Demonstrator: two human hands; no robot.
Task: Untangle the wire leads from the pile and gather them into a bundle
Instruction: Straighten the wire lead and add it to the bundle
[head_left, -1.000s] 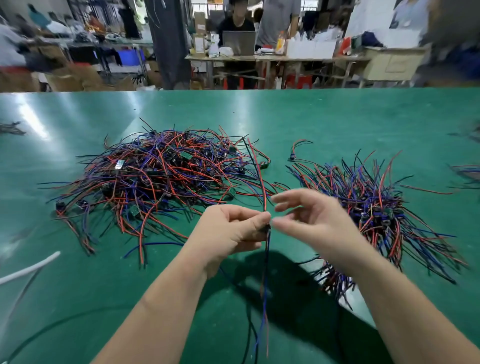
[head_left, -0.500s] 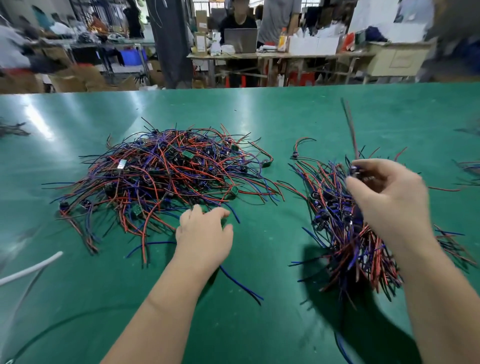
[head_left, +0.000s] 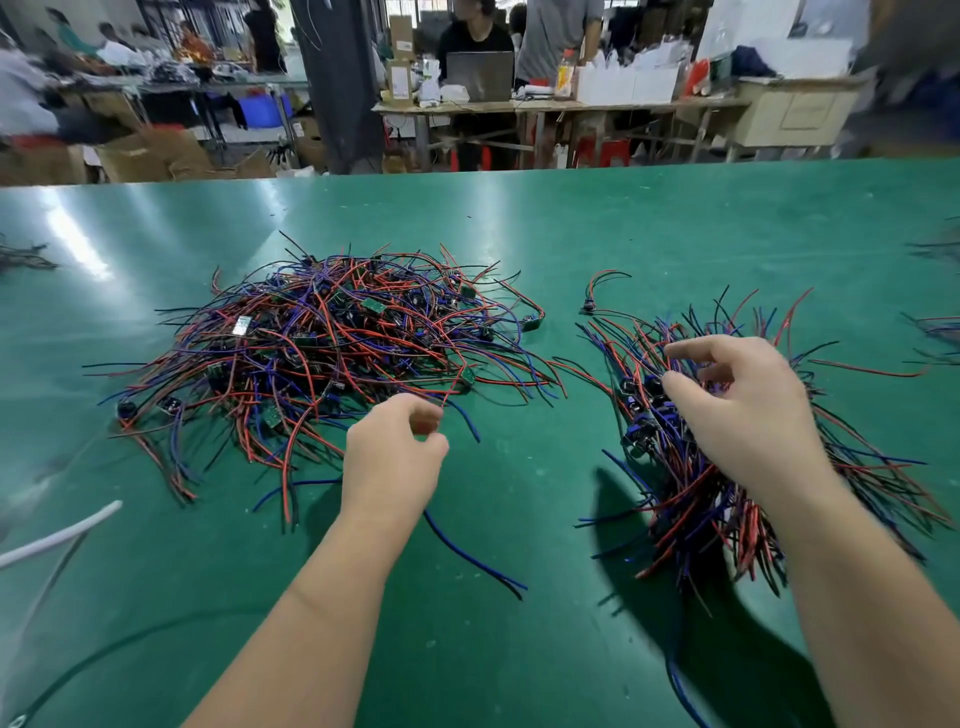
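Green table (head_left: 519, 218) holds a tangled pile (head_left: 322, 353) of red, blue and black wires at ten o'clock. The left hand (head_left: 395, 452) pinches a red wire (head_left: 451, 391) at the pile's near edge. At three o'clock, the right hand (head_left: 743, 415), fingers loosely spread, rests over the bundle (head_left: 696, 509).

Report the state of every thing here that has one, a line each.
Wire pile: tangled, lying on the table.
Bundle: gathered, leads roughly aligned, partly under the right hand.
Left hand: pinches a red lead at the pile's near edge.
Right hand: fingers loosely curled over the bundle, gripping nothing.
Blue lead: loose, lying alone.
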